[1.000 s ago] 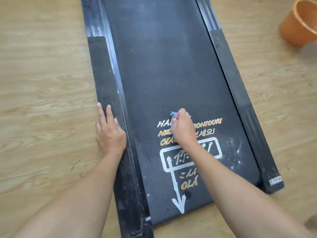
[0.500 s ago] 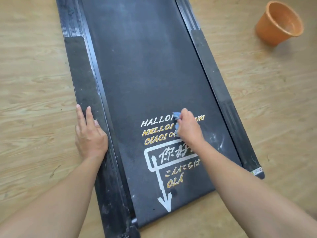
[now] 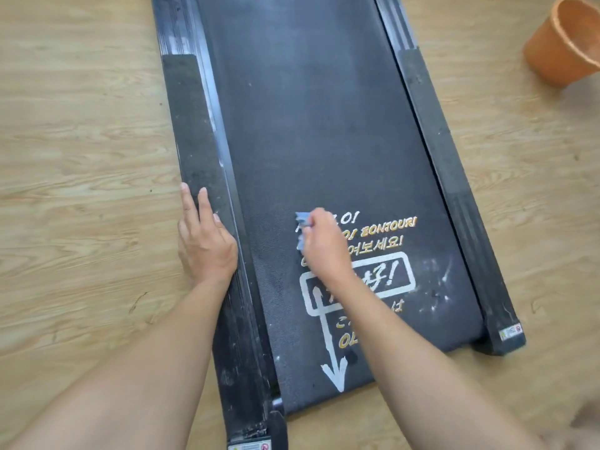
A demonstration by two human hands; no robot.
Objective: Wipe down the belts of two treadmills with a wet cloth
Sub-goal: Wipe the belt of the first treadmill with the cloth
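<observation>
Right hand (image 3: 324, 246) grips my cloth (image 3: 302, 220) on the belt (image 3: 308, 125); left hand (image 3: 204, 245) rests flat, fingers straight, left of the belt.

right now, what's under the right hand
A blue cloth, only its edge showing, on the belt. The right hand covers the rest of it and part of the lettering.

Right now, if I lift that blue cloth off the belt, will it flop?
Probably floppy: the blue cloth is bunched and creased under the right hand. Likely light: that hand covers most of it. It may drag on the textured treadmill belt.
</observation>
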